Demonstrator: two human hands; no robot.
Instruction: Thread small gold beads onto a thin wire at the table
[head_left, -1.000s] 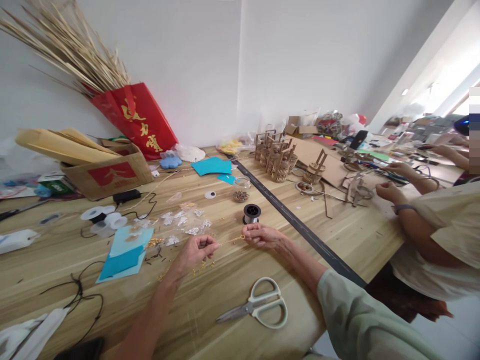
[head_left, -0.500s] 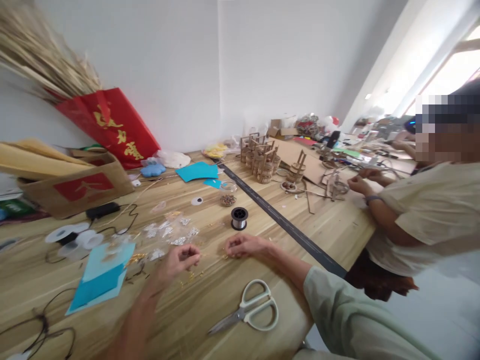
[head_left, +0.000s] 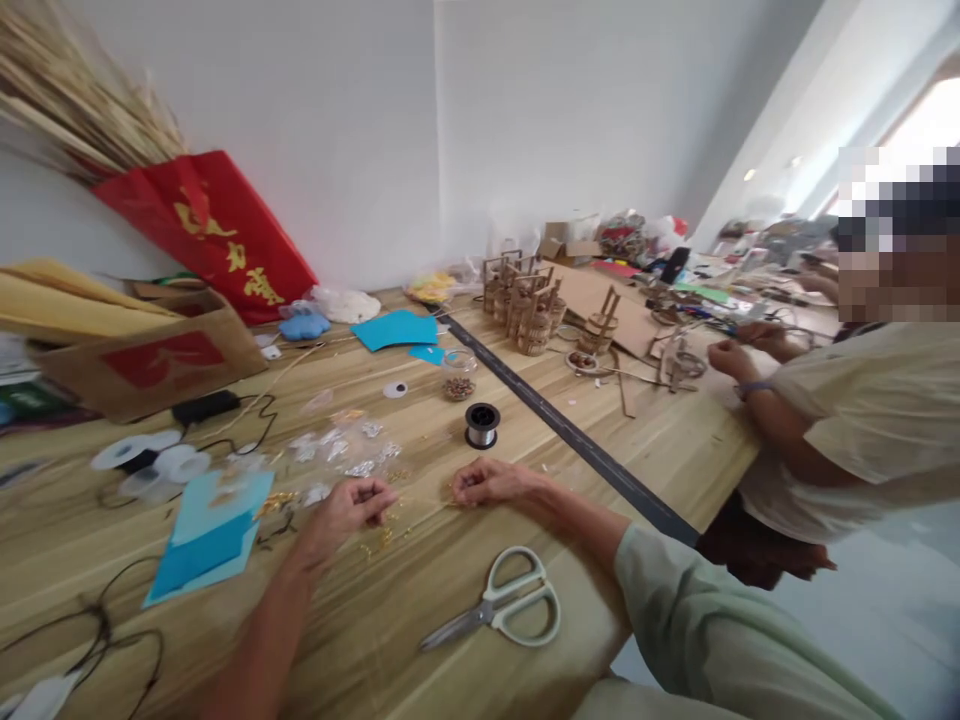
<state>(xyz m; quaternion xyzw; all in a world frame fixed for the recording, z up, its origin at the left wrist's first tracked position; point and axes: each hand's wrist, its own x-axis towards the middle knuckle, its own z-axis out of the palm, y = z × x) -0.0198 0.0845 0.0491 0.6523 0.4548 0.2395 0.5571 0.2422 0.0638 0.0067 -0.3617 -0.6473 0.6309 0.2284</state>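
My left hand (head_left: 358, 512) is closed in a pinch above the wooden table (head_left: 330, 640), beside small gold-coloured pieces (head_left: 384, 538). To its right my right hand (head_left: 487, 483) pinches too, its wrist low over the tabletop. A faint thin line seems to run between the two sets of fingertips; what they hold is too small to name. Just beyond my right hand stands a black spool (head_left: 481, 427) wound with fine silvery line. Scissors (head_left: 499, 605) with pale handles lie nearer me, blades pointing left. Small clear bags (head_left: 352, 450) with silvery bits lie beyond my left hand.
Blue sheets (head_left: 206, 540) and black cords (head_left: 97, 635) lie at left. A glass jar (head_left: 459, 378) of beads stands past the spool. Small wooden buckets (head_left: 532, 325) stand farther back. A dark strip (head_left: 570, 445) crosses the table; a co-worker (head_left: 862, 420) sits at right.
Both hands stay pinched and close together, with only slight shifts of the fingers. The camera view has tilted a little. At right the co-worker's hands have shifted slightly.
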